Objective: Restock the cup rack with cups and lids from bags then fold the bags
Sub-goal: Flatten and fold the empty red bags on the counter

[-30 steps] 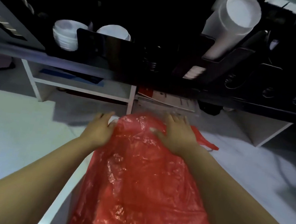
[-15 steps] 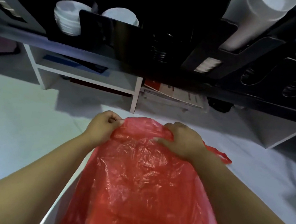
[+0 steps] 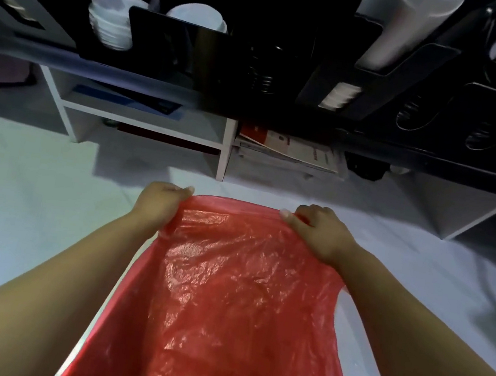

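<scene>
A red plastic bag (image 3: 226, 295) lies stretched flat on the white table (image 3: 17, 204), running from its far edge toward me. My left hand (image 3: 159, 204) pinches the bag's far left corner. At the far right corner my right hand (image 3: 319, 232) grips the bag with curled fingers. The far edge is pulled taut between both hands. Above stands the black cup rack (image 3: 288, 67), holding white lid stacks (image 3: 111, 21) on the left and a long stack of white cups (image 3: 400, 28) on the right.
A white shelf unit (image 3: 142, 117) sits under the rack at the back, with papers (image 3: 289, 152) in its middle bay. Several rack slots on the right show bare springs (image 3: 414, 115).
Both hands moved apart along the bag's far edge, from the bunched middle out to the corners. The bag went from crumpled to spread flat and taut.
</scene>
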{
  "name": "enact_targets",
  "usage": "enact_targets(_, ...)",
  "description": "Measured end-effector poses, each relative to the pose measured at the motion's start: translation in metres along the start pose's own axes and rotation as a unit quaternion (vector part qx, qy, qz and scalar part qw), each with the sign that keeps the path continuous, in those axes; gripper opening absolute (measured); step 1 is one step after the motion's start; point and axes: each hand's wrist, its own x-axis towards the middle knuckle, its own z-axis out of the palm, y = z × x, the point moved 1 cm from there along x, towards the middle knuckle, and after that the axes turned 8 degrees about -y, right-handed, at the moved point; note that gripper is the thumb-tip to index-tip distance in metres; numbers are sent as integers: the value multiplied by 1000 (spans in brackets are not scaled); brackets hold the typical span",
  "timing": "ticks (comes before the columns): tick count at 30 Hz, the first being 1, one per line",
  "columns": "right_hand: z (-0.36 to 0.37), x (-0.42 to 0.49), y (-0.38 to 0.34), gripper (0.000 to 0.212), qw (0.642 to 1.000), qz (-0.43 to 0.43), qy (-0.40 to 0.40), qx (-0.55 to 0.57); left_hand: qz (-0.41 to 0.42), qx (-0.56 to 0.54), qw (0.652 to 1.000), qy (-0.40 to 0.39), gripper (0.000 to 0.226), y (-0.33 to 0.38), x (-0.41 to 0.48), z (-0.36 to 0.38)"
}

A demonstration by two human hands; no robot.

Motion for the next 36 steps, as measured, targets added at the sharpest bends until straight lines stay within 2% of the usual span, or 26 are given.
enact_targets(2, 0, 1, 2, 58, 999, -3, -8, 31, 6, -13, 1000, -6, 30, -1, 0, 0)
enact_targets(5, 2, 6, 10, 36, 999, 4, -39, -26, 15, -60, 998, 13, 21, -3, 4, -2)
enact_targets(13, 2, 5, 21, 47, 996, 47, -10, -77, 70, 17, 990, 117, 23, 4, 5, -4)
enact_targets(16, 2, 6, 34, 50, 996, 79, -13, -44, 78, 35, 985, 150, 22, -3, 4, -9)
enact_targets(21, 8, 4, 47, 53, 994, 99, -35, 4, 76, 112, 978, 156, 28, -19, 5, -5)
enact_targets(26, 6, -1, 54, 64, 987, 102, -83, 89, 64, 121, 978, 158, 31, -32, 9, -4)
enact_targets(29, 7, -1, 62, 68, 984, 135, -101, 61, 56, 123, 979, 153, 30, -33, 10, -4)
enact_targets(33, 6, 3, 67, 65, 980, 192, -34, -36, 60, 122, 981, 136, 27, -30, 9, 4)
enact_targets(36, 3, 8, 69, 62, 978, 205, 1, -28, 56, 110, 982, 139, 28, -28, 8, 6)
